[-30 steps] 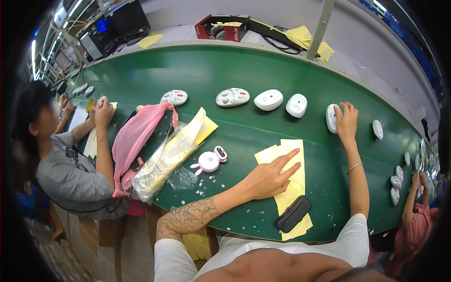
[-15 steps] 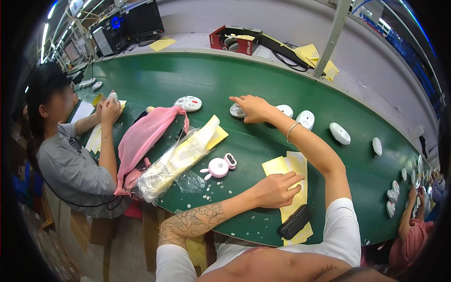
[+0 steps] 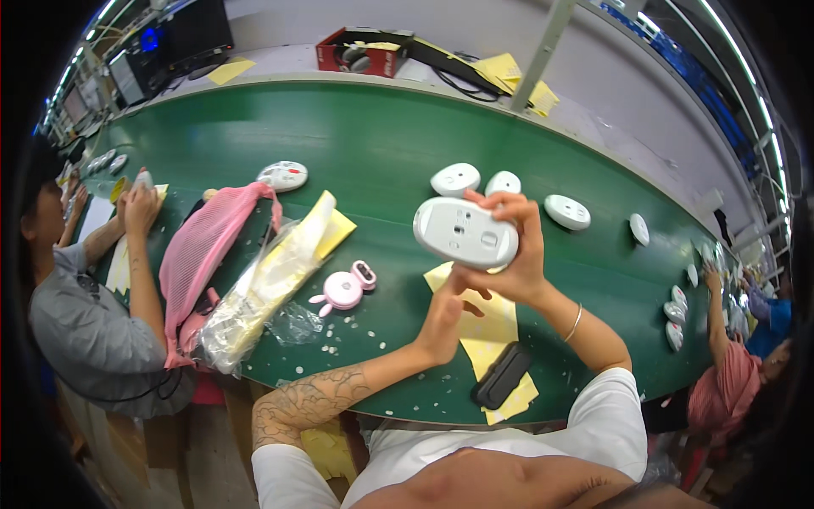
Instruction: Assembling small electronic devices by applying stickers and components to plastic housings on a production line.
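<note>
My right hand [image 3: 521, 246] grips a white computer mouse [image 3: 465, 232] and holds it above the bench with its flat underside, small openings and a sensor hole showing. Just below the mouse is my left hand [image 3: 443, 318], fingers apart, with its fingertips close to the lower edge; whether they touch it is unclear. Yellow sheets [image 3: 498, 325] lie beneath both hands, and a long black case [image 3: 502, 376] rests across them. Behind the held mouse are two more white mice [image 3: 455, 179], and another white mouse [image 3: 567, 212] lies to the right.
On the left stand a pink mesh bag [image 3: 208, 246], a plastic-wrapped yellow bundle [image 3: 271, 284] and a pink rabbit-shaped gadget [image 3: 343, 290]. Small white bits scatter the green bench [image 3: 356, 127]. A co-worker [image 3: 93, 288] sits at left, others at far right. A red box [image 3: 360, 55] is at the back.
My right hand has picked up a mouse from the bench and brought it back toward me, underside showing. My left hand has risen from the yellow sheets to the mouse. The view has shifted right.
</note>
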Tool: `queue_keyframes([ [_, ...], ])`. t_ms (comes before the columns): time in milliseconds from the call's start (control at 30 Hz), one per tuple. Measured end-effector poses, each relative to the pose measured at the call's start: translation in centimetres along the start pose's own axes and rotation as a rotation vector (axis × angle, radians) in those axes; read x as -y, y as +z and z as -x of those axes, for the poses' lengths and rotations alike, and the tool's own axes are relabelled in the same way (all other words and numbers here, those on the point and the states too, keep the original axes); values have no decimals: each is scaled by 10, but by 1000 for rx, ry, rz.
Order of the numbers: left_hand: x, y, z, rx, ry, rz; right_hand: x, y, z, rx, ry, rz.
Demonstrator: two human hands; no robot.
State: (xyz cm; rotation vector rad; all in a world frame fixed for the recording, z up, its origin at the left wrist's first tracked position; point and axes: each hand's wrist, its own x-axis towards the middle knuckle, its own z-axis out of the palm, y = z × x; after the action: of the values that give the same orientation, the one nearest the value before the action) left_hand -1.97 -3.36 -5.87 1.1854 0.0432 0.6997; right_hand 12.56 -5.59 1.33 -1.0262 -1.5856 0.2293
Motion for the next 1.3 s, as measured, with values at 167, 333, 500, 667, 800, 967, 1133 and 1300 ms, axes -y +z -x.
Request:
queue_keyframes([
  [167, -6, 8, -3, -216, -26, 252, 13, 0, 42, -32, -79, 134],
  [333, -11, 2, -15, -332, -157, 152, 54, -21, 43, 84, 156, 411],
  [500, -8, -17, -29, -539, -202, 261, 66, -49, 78, 334, 389, 354],
  [667, -6, -30, -35, -438, -243, 242, 46, -51, 91, 318, 569, 381],
  [800, -7, -36, -38, -392, -224, 209, 37, -52, 91, 387, 582, 327],
  [967, -25, -60, -52, -37, -475, -175, 65, -58, 86, 701, 566, 230],
  [1133, -81, -47, -38, 1022, -211, -710, 72, -62, 101, 789, 626, 263],
  [1300, -96, 7, -22, 1081, -680, -972, 70, -62, 107, 840, 568, 291],
])
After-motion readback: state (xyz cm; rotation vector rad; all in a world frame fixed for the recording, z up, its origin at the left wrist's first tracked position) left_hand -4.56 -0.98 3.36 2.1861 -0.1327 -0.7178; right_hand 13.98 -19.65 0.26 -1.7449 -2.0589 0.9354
